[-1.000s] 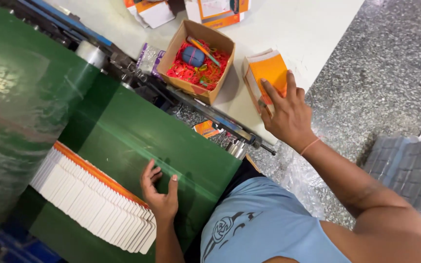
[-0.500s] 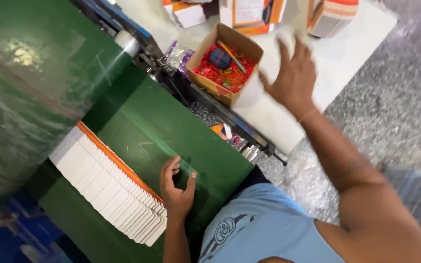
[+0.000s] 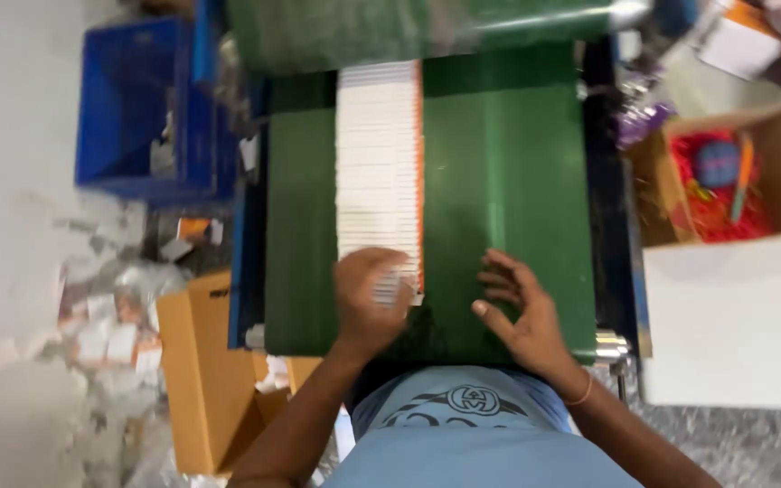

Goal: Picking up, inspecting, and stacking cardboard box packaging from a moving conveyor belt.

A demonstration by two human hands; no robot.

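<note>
The green conveyor belt runs from the top of the view to the person's torso, bounded left by a blue frame rail and right by a dark edge rail. A row of flat white cartons with orange edges occupies the belt's left-centre strip; the belt surface to the right of the row is bare, giving lateral room there. At the top, the row runs under a green roller, and its far end is hidden. The left hand lies over the near end of the row, fingers curled down on the last cartons; motion blur prevents telling whether this grip is closed on them or only resting. The right hand sits palm-down on bare belt just right of the row, fingers spread, grip open and holding nothing. A white tabletop at right carries an open cardboard box with red contents, cut off by the frame. A blue crate and a brown carton stand on the floor at left.
</note>
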